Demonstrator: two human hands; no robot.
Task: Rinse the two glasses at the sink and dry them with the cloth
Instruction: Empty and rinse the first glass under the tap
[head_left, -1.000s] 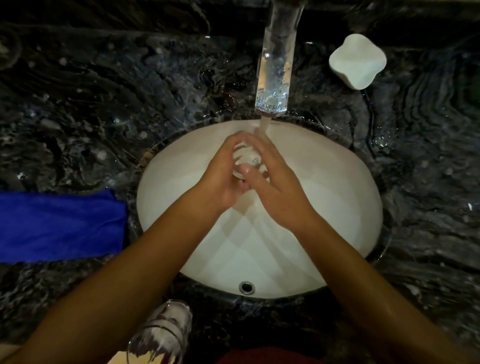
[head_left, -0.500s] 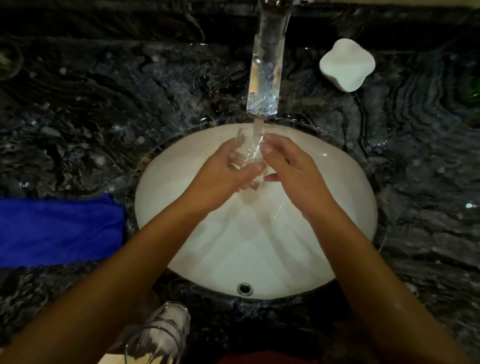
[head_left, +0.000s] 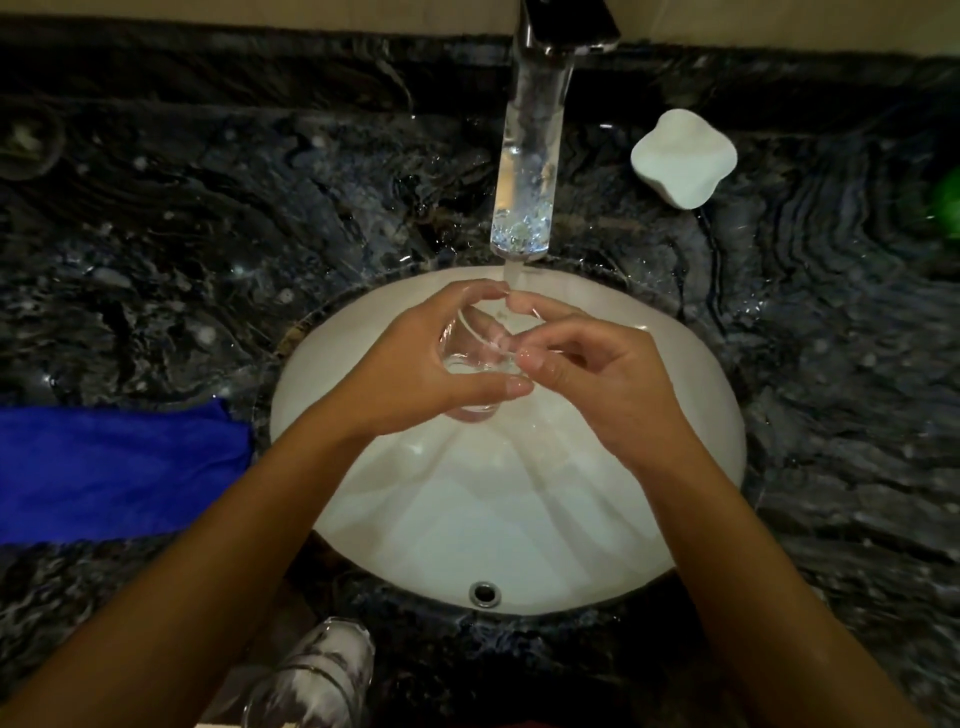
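My left hand (head_left: 405, 364) grips a clear glass (head_left: 475, 358) upright over the white sink basin (head_left: 519, 519), right under the running tap (head_left: 527, 171). Water streams down at the glass's far rim, and some water sits in its bottom. My right hand (head_left: 597, 384) pinches the glass's rim from the right with thumb and fingers. A second clear glass (head_left: 317, 675) stands on the counter at the near edge, partly behind my left forearm. The blue cloth (head_left: 114, 473) lies flat on the counter to the left of the sink.
The dark marble counter (head_left: 208, 234) surrounds the basin and looks wet near the tap. A white lobed soap dish (head_left: 683, 158) sits right of the tap. A green object (head_left: 948, 208) shows at the far right edge. The overflow hole (head_left: 484, 593) marks the basin's near wall.
The glass has turned from lying between my hands to mouth-up under the stream. My right hand has shifted from covering it to pinching its rim.
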